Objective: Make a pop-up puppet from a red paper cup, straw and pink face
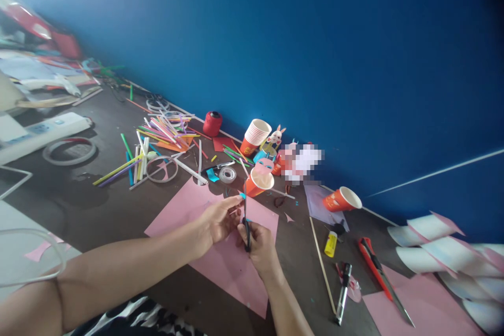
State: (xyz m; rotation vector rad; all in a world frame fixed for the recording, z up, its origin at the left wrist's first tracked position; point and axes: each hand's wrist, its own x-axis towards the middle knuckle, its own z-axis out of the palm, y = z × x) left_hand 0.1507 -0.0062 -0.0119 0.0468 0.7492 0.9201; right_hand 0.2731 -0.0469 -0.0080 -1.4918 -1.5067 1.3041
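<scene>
Above a pink paper sheet (240,286), my two hands work close together. My right hand (258,247) grips a pair of scissors (246,226), whose blades point away from me. Between the fingertips of my left hand (220,220) is a small piece of blue paper (242,196), right beside the blades. Just beyond the blades stands an orange paper cup (258,185) with a pink paper animal head (263,164) at its rim. A larger blue scrap (212,175) lies near a roll of clear tape (227,174).
Colourful straws (165,134) lie heaped at left, near a red thread spool (212,124) and stacked cups (255,134). At right are a tilted paper cup (342,200), a yellow glue stick (331,244), a marker (344,294) and a red utility knife (380,273) with its blade out. A blue wall (315,52) rises behind.
</scene>
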